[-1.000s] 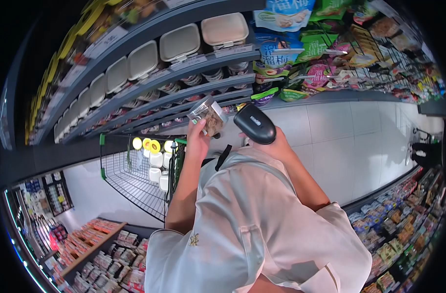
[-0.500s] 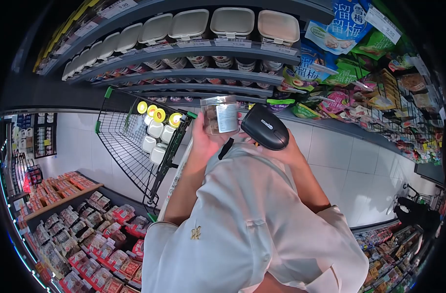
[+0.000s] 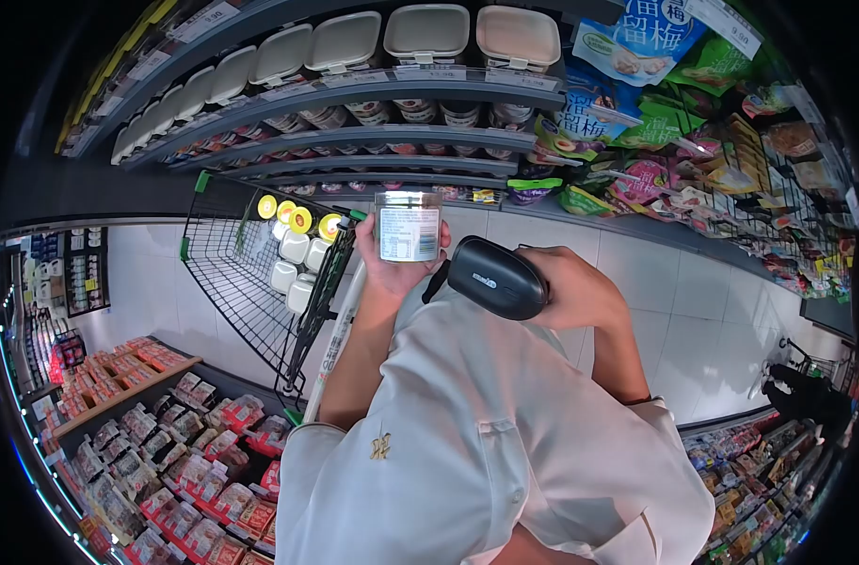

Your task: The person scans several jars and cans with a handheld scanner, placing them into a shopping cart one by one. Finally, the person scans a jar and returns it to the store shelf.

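Observation:
My left hand [image 3: 392, 275] is closed around a clear jar [image 3: 409, 228] with a silvery top edge. The jar's white label, printed with small text and a barcode, faces me. To its right, my right hand [image 3: 575, 287] grips a black barcode scanner [image 3: 497, 277] with pale lettering on its top. The scanner's head points left toward the jar, with a small gap between them. Its handle is hidden by my fingers.
Left stands a wire shopping cart [image 3: 260, 273] holding several white tubs, some with yellow lids. Ahead, shelves carry lidded boxes [image 3: 427, 33] and cups. Snack bags [image 3: 627, 47] hang at the right. Packaged goods [image 3: 180, 471] fill a display at the lower left.
The jar has turned so its label and barcode face me. My right hand has shifted its grip, and the scanner has moved slightly left and down, its head swung toward the jar.

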Action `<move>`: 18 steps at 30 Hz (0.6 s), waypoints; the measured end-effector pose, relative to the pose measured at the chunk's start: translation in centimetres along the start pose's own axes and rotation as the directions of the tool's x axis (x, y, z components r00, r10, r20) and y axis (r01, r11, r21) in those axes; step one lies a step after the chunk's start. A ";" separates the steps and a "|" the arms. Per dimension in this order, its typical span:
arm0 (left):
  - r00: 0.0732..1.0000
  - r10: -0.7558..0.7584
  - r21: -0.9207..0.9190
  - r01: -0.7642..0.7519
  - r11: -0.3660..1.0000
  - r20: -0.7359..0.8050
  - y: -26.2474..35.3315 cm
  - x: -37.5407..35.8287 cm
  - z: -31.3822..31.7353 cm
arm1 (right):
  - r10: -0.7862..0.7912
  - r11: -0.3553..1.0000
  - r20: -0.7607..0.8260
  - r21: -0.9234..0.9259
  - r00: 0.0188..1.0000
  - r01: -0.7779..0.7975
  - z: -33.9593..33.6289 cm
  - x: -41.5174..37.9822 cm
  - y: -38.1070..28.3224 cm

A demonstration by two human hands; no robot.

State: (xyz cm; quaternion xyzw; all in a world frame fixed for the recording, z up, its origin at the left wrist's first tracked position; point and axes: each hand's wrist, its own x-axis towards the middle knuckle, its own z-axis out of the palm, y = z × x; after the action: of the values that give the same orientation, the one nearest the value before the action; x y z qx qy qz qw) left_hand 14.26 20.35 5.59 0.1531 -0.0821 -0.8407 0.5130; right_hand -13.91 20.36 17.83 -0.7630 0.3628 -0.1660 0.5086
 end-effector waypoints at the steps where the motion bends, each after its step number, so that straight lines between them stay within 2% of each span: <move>1: 0.999 0.026 0.025 -0.025 0.999 -0.028 -0.1 0.0 0.1 | 0.015 1.000 0.008 -0.018 1.000 -0.015 -0.1 0.0 -0.2; 4: 0.983 0.139 0.101 -0.127 0.987 -0.123 -0.4 -0.1 1.1 | 0.023 0.991 -0.119 0.131 0.993 -0.008 0.4 0.4 -0.2; 5: 0.968 0.191 0.124 -0.173 0.977 -0.160 -0.6 0.0 1.7 | 0.069 0.971 -0.163 0.238 0.984 -0.029 0.9 0.6 0.1; 7: 0.942 0.279 0.190 -0.244 0.951 -0.186 -0.4 -0.4 1.8 | 0.172 0.895 -0.227 0.443 0.959 -0.055 2.5 1.2 1.4; 8: 0.934 0.311 0.231 -0.268 0.935 -0.175 -0.2 -0.8 1.2 | 0.244 0.811 -0.216 0.581 0.945 -0.077 3.3 1.7 1.8; 12: 0.928 0.351 0.278 -0.306 0.910 -0.127 0.6 -3.1 0.4 | 0.318 0.698 -0.201 0.711 0.927 -0.085 5.7 4.0 2.1; 15: 0.919 0.371 0.365 -0.302 0.881 -0.136 1.1 -4.4 0.6 | 0.373 0.530 -0.168 0.846 0.912 -0.061 7.0 5.8 0.9; 17: 0.924 0.352 0.409 -0.266 0.873 -0.152 1.8 -5.5 1.5 | 0.363 0.581 -0.180 0.811 0.914 -0.071 7.9 6.8 1.7; 18: 0.930 0.349 0.521 -0.242 0.818 -0.116 2.4 -6.1 1.1 | 0.358 0.607 -0.187 0.791 0.915 -0.076 8.3 7.4 1.8</move>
State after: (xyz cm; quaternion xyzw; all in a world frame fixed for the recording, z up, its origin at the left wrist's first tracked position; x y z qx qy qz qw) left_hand 18.49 24.67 8.36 0.3517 -0.2655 -0.6797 0.5864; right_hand -4.40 20.12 11.82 -0.3833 0.4273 -0.3645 0.7333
